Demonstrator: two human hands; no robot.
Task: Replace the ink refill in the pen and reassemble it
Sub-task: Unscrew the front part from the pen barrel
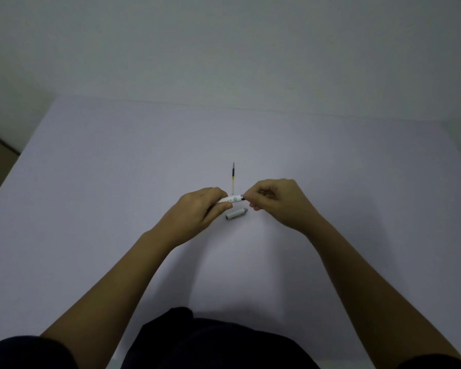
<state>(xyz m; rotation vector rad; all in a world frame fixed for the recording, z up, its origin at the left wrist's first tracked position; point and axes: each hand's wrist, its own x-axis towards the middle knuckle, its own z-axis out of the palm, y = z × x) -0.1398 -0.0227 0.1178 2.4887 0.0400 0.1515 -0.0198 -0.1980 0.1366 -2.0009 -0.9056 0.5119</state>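
Observation:
I hold a white pen barrel point(232, 199) level above the table. My left hand point(197, 209) is wrapped round its left part. The fingertips of my right hand point(277, 203) pinch the dark tip end at its right. A white pen cap point(236, 213) lies on the table just below the barrel, between my hands. Behind the barrel lies an ink refill point(233, 178), pointing away from me, dark at its far end, yellowish in the middle and clear near me. Its near end is hidden behind the barrel.
The white table point(117, 182) meets a pale wall at the back. Its left edge runs diagonally, with floor beyond it. My dark-clothed lap shows at the bottom.

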